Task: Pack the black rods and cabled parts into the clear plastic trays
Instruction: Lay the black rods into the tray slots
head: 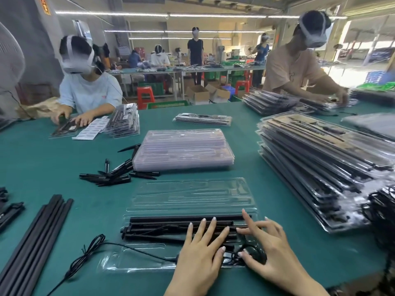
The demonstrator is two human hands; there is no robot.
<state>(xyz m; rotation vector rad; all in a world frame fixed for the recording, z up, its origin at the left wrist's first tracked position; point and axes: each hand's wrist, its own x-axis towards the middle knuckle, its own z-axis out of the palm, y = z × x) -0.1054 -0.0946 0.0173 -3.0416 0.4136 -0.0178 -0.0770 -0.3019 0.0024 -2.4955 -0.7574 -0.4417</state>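
From the head view, an open clear tray [192,201] is seen on the green desk [53,159], with black rods [162,228] laid in its near half. The left hand [201,251] is pressed flat on the rods, fingers straight and spread. The right hand [267,246] is rested over the coiled cable [237,258], fingers apart and loosely extended. A stack of empty trays [183,149] is set behind; loose rods [36,240] lie at the left.

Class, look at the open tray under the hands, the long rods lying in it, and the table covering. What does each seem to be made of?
Open tray: thin clear moulded plastic, glossy; the table shows through it. Rods: matte black, likely plastic or coated metal; cannot tell which. Table covering: green, dull, probably a rubber or fabric mat.
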